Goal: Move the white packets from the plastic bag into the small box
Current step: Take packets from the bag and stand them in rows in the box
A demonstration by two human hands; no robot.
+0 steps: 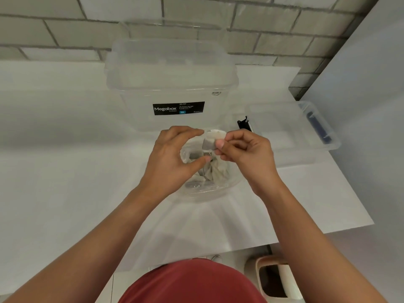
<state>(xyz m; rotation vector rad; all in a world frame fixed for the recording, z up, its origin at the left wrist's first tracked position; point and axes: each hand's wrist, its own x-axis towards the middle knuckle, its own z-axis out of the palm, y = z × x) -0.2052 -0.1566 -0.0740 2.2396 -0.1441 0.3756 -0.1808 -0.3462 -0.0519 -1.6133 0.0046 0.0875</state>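
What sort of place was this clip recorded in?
Probably a home kitchen or utility room: a white countertop, a wall of white brick-shaped tiles behind it, and what looks like a small beige bin on the floor.

Head-worn view — steeply downward, close

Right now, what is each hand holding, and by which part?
The right hand pinches a white packet by one edge; the left hand seems to grip the plastic bag at its rim.
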